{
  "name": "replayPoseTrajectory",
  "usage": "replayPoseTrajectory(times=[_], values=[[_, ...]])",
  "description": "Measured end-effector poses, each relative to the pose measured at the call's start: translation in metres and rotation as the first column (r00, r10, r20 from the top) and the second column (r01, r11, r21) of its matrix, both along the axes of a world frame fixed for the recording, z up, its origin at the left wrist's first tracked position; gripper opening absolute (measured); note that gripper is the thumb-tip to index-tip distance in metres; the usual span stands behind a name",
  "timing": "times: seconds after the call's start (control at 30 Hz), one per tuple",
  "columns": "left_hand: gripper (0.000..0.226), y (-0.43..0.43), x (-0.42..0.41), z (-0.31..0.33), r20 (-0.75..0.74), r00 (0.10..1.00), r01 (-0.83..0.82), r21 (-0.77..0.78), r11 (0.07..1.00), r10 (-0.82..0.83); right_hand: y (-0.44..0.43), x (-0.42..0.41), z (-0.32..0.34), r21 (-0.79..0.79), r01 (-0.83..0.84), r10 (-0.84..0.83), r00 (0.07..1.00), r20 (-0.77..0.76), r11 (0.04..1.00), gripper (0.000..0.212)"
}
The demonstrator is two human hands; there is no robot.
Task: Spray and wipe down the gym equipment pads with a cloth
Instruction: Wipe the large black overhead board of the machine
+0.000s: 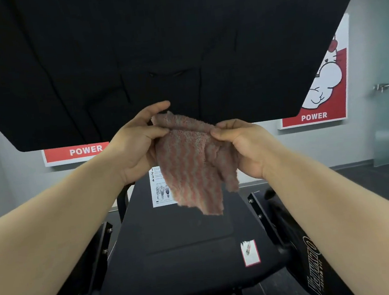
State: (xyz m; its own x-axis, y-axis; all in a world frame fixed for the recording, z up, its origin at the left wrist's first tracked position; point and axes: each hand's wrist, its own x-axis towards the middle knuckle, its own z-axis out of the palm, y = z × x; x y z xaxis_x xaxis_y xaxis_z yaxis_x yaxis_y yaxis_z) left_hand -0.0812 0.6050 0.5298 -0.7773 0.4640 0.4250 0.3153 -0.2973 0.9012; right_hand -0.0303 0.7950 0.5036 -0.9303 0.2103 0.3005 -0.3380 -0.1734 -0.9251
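Pinching cloth (190, 166) at top edge with left hand (136, 148) and right hand (243, 147), thumbs against fingers. Hanging loose in air before lower edge of pad (155, 44), above machine (187, 255).

A fluffy pink-and-grey striped cloth (190, 164) hangs crumpled — held up before the big black pad (155, 44).

Soft, even indoor light is falling across the scene, casting only faint shadows. The black pad (155, 44) is swallowing detail, and lines beside it are bowing and blurring slightly.
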Motion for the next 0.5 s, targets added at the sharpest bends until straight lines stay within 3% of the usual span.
replayPoseTrajectory(times=[0.1,0.17,0.3,0.5], values=[[0.046,0.005,0.003,0.003,-0.011,1.000,-0.017,-0.001,1.000,0.017,-0.001,0.001,0.006,0.075,0.063,-0.068,0.996,0.064,0.995,0.005],[0.043,0.009,0.004,0.005,-0.027,0.999,-0.037,0.023,0.999,0.037,-0.003,0.001,0.009,0.087,0.081,-0.091,0.988,0.122,0.993,0.018],[0.036,0.013,0.006,0.009,-0.037,0.996,-0.081,0.066,0.995,0.083,-0.005,0.006,0.010,0.087,-0.035,0.018,0.981,0.192,0.996,0.028],[0.041,0.011,0.000,0.008,-0.024,0.981,-0.191,0.016,0.982,0.191,-0.008,0.014,0.013,-0.043,-0.136,0.141,0.982,0.129,0.990,0.007]])
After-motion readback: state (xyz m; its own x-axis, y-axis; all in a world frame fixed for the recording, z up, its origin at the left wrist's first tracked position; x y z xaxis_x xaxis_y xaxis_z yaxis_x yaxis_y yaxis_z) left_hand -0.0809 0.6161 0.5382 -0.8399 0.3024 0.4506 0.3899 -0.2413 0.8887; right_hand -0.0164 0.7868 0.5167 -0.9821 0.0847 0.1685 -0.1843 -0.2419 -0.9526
